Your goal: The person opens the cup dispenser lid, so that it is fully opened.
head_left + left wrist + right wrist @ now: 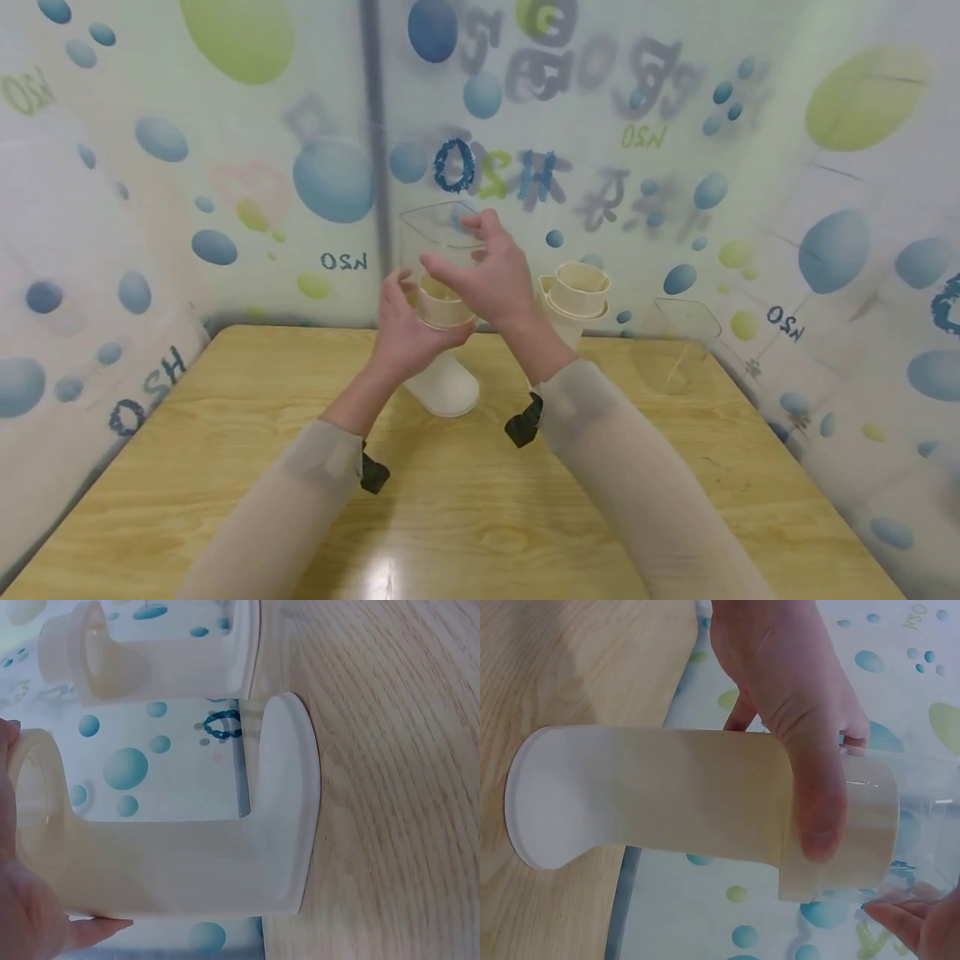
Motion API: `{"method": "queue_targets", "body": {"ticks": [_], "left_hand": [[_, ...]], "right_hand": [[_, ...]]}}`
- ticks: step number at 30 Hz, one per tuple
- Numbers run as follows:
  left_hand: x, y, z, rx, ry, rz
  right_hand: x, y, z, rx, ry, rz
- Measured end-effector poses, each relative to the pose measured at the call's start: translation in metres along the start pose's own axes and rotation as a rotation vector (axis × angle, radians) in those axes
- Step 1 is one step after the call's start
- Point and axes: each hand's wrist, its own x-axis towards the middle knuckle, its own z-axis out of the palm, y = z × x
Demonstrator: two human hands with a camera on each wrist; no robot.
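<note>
Pale fabric sleeves (645, 500) are being stretched over a wood-grain table (465, 525); a cream plastic stand (450, 392) is being gripped by the left hand (408, 333), a clear angular-rimmed container (431, 233) at its top by the right hand (498, 275). Joining is seemingly being attempted; a second stand (579, 305) and second container (671, 362) are being left apart.

The person's left arm (292, 492) and right arm (637, 492) reach forward, angled in toward each other. From here I see the left hand (408, 329) held lower, curled in a grip, thumb opposite the fingers (392, 289). The right hand (498, 279) sits higher (quite near its partner), its thumb and fingers bent and set apart in a hold, forearm slanting back toward the body.
</note>
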Motion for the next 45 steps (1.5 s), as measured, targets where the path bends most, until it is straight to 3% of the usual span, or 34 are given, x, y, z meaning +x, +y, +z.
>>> {"method": "queue_targets", "body": {"ticks": [4,8,14,20,26,29,32,36,42,45], "left_hand": [[0.001,0.001,-0.001,0.004,-0.011,0.009],[0.001,0.003,-0.003,0.009,-0.014,0.009],[0.002,0.005,-0.003,0.008,-0.041,0.01],[0.006,0.005,-0.003,0.007,-0.052,0.027],[0.008,0.008,-0.005,0.013,-0.072,0.039],[0.009,0.008,-0.006,0.017,-0.069,0.052],[0.008,0.008,-0.007,0.015,-0.072,0.05],[0.009,0.006,-0.009,0.0,-0.072,0.048],[0.006,0.002,-0.011,-0.005,-0.082,0.05],[0.006,-0.001,-0.013,-0.021,-0.106,0.049]], "right_hand": [[0.002,-0.002,-0.002,-0.032,0.008,-0.014],[0.002,-0.002,-0.004,-0.025,0.0,0.025],[0.002,-0.003,-0.008,-0.086,0.017,-0.002],[0.003,-0.006,-0.013,-0.076,0.025,0.045],[0.002,-0.013,-0.016,-0.161,0.039,-0.025],[0.004,-0.013,-0.017,-0.136,0.055,0.012],[0.003,-0.016,-0.016,-0.15,0.033,0.022],[0.001,-0.021,-0.015,-0.194,0.0,-0.042],[-0.006,-0.016,-0.016,-0.047,0.044,0.042],[-0.012,-0.014,-0.019,0.017,0.107,0.01]]}}
